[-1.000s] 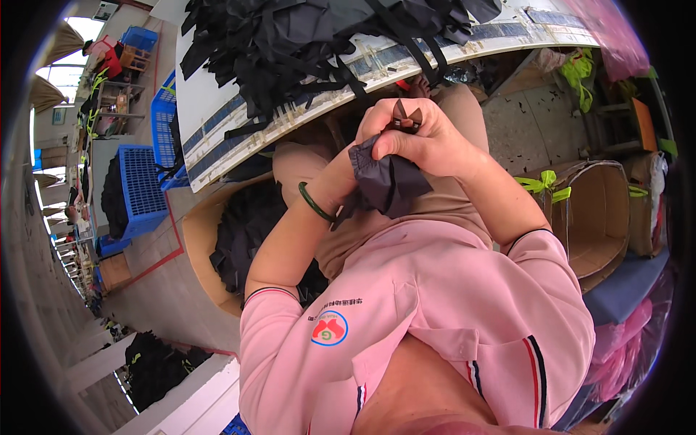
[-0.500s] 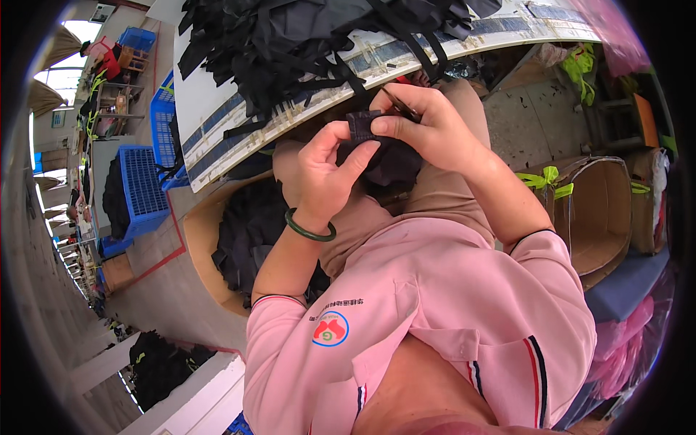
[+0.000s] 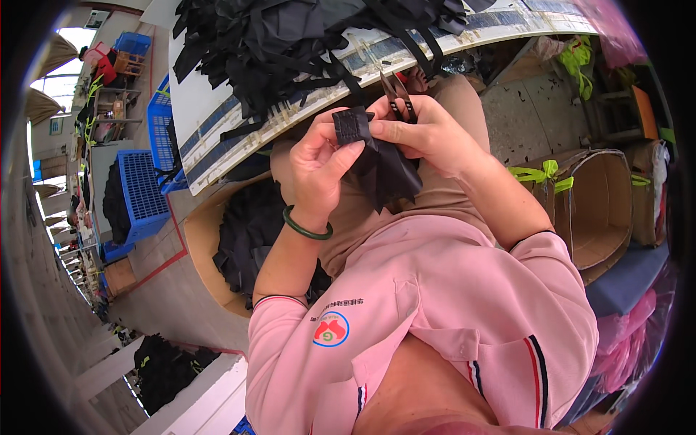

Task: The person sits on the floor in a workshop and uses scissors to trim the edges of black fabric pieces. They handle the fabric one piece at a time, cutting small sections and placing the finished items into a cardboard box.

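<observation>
**One soft black cloth piece (image 3: 391, 175), pinched by both hands off the desk's (image 3: 197, 116) near edge**

The piece hangs in the air above the person's lap (image 3: 341, 230), just off the near edge of the desk, its stitched end uppermost and its loose cloth drooping. The left hand (image 3: 317, 161) has thumb and fingers closed on the left side of that end. The right hand (image 3: 419, 132) grips its right side between thumb and forefinger, and also carries dark snips (image 3: 399, 103), their blades parted and pointing toward the desk.

The cloth looks light, thin and limp, and its smooth face may be a little slippery. The stitched end seems thicker and stiffer, so its two side edges should give the firmest hold; the hanging part will likely fold and swing, and is best kept clear of the blades.

A heap of black pieces (image 3: 254, 47) covers part of the desk, with straps trailing over the near edge. A cardboard box (image 3: 199, 230) of black cloth stands at the person's left.
</observation>
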A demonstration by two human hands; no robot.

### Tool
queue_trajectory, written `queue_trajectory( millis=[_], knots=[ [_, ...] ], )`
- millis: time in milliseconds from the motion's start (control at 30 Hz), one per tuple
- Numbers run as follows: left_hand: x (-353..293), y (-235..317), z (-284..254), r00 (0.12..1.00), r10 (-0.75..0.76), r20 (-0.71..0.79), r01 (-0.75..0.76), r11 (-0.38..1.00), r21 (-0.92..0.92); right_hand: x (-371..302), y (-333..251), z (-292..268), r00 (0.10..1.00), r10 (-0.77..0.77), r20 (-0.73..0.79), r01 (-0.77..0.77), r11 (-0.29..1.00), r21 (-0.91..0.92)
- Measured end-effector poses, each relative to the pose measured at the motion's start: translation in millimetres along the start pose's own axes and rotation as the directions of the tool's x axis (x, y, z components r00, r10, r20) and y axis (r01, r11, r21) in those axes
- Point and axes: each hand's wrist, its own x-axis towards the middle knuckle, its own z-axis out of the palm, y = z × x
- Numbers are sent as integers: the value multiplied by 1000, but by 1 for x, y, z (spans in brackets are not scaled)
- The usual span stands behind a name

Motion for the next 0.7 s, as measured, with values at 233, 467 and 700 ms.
queue_trajectory(
  millis=[233, 467, 700],
  knots=[
    [1, 3, -2, 984, -54, 167, 70, 993, -90, 10, 13, -19, 930, 212, 301, -300, 910, 287],
    [-2, -7, -11, 993, 33, 116, -27, 998, -52, 8, 4, -15, 986, 95, 140, -80, 991, -109],
    [0, -12, -5, 951, 248, -182, -210, 956, 203, -14, 12, -12, 923, -380, 55, 339, 739, -582]
  ],
)
